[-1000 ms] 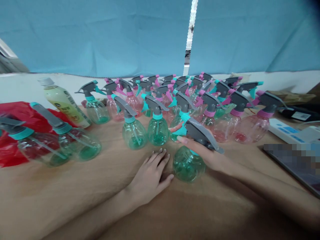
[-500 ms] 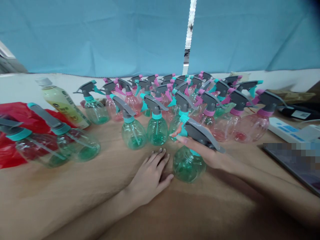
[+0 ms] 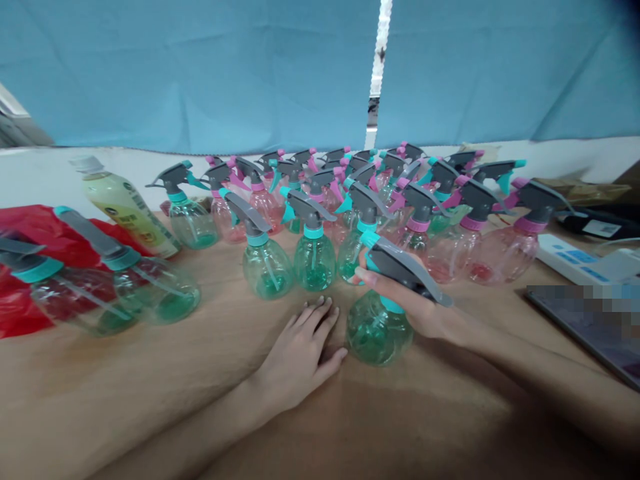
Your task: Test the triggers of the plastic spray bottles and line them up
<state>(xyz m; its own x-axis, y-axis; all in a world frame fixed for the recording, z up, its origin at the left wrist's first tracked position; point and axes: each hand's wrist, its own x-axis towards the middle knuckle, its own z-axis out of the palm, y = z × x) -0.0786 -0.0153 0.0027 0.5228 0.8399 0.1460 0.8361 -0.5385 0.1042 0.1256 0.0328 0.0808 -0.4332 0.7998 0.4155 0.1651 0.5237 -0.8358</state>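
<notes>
With the right hand point(image 3: 420, 310) I am gripping the spray bottle point(image 3: 377, 333) around its grey head, the thumb side lying along the neck and the fingers curling forward under the turquoise nozzle; the trigger is hiding behind them. The bottle is sitting just right of the left hand point(image 3: 300, 357), with green showing in its clear body. I am keeping the left hand palm down and open on the surface point(image 3: 215, 353), holding nothing, its fingers pointing toward two green bottles point(image 3: 315, 263) that are standing just beyond.

Behind these, a crowd of pink and green sprayers point(image 3: 325, 180) is filling the back, before a blue cloth point(image 3: 200, 73). Off to the left, two more green bottles point(image 3: 157, 293) are standing near a red plastic sheet point(image 3: 65, 227) and a yellowish bottle point(image 3: 125, 207) with a white cap. At far right, a flat dark-edged device point(image 3: 590, 340) is lying near a white one point(image 3: 565, 260).
</notes>
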